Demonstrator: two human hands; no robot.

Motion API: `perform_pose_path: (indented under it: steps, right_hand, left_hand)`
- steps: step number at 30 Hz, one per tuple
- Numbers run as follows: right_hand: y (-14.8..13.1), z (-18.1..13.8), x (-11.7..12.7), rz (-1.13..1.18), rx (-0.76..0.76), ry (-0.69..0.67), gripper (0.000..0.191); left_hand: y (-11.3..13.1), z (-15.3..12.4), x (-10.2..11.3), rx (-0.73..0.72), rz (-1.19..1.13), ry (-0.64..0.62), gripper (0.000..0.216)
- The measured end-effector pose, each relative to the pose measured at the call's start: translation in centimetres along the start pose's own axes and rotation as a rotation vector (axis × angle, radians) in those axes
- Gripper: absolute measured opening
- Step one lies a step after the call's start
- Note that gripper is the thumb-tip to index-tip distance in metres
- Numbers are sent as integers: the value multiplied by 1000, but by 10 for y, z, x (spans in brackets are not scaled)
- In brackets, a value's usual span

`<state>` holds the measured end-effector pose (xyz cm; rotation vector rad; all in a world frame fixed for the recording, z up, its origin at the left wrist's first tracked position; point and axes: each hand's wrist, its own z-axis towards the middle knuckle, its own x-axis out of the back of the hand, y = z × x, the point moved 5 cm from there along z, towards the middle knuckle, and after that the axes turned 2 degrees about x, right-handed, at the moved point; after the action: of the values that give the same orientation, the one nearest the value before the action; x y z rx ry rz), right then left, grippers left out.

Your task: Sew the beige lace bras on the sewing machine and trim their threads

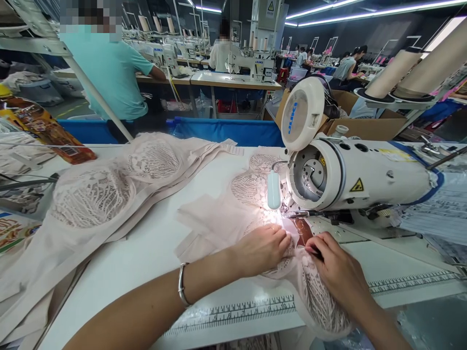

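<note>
A pale pink lace garment piece (321,301) lies under the needle of a white sewing machine (350,177). My left hand (264,248) rests on the fabric just left of the presser foot, fingers curled and pressing it down. My right hand (337,270) pinches the fabric edge right in front of the needle. A silver bracelet (181,284) circles my left wrist. The machine's small lamp (273,189) lights the sewing spot brightly.
A stack of similar pink lace pieces (98,194) lies on the white table (146,253) to the left. A ruler strip (248,311) runs along the front edge. Thread cones (394,73) stand at the right. A person in a teal shirt (113,73) stands behind the blue bin (226,131).
</note>
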<state>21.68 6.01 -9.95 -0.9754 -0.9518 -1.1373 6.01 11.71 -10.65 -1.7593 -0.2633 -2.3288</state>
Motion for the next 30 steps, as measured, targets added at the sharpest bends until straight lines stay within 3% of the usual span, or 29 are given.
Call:
perform_pose_path:
  steps: [6, 10, 12, 16, 19, 24, 30]
  right_hand:
    - [-4, -18, -11, -64, 95, 135, 40]
    - [8, -1, -9, -64, 212, 174, 31]
    - [15, 9, -8, -50, 215, 128, 12]
    - [17, 27, -13, -16, 198, -131, 66]
    - [14, 36, -17, -72, 169, -253, 76]
    - [11, 43, -21, -131, 152, -276, 74]
    - [16, 44, -25, -47, 213, -219, 57]
  left_hand:
    - [-4, -2, -5, -13, -54, 33, 30]
    - [-11, -1, -7, -31, -138, 46, 17]
    - [-13, 0, -8, -9, -167, 60, 20]
    - [-12, 1, -7, -6, -184, 81, 29]
    - [-9, 2, -7, -19, -159, 54, 34]
    - [-10, 4, -1, -4, -124, 17, 43]
    - [-16, 2, 6, 57, -77, 1, 50]
